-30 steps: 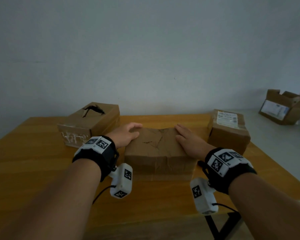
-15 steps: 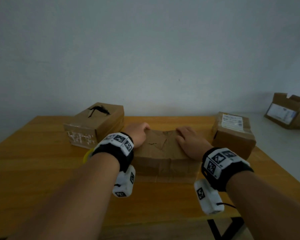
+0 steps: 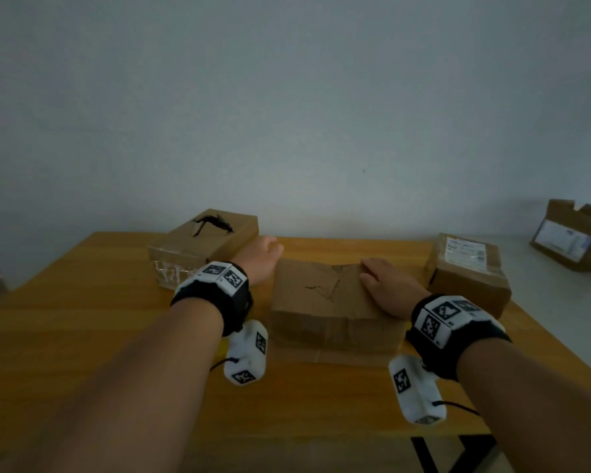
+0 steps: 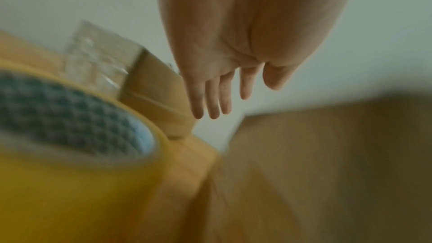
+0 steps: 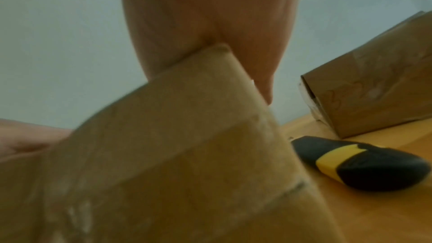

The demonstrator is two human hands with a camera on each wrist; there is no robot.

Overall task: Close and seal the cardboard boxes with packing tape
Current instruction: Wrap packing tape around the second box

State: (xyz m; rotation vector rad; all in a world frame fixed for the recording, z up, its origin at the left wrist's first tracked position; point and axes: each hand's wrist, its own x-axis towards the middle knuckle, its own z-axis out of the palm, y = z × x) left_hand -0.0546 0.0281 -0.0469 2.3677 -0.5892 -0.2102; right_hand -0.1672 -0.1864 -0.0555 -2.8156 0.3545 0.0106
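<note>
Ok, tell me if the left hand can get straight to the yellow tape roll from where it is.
Probably yes. The left hand hangs open and empty between the torn box and the middle box, and the tape roll lies on the table just under that wrist, with nothing over it.

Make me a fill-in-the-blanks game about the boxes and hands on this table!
1. The right hand lies flat on top of the ____ box.
2. The left hand is open and holds ____.
3. The roll of tape is coloured ____.
4. Beside the middle box lies a black and yellow ____.

Missing words: middle; nothing; yellow; knife
</note>
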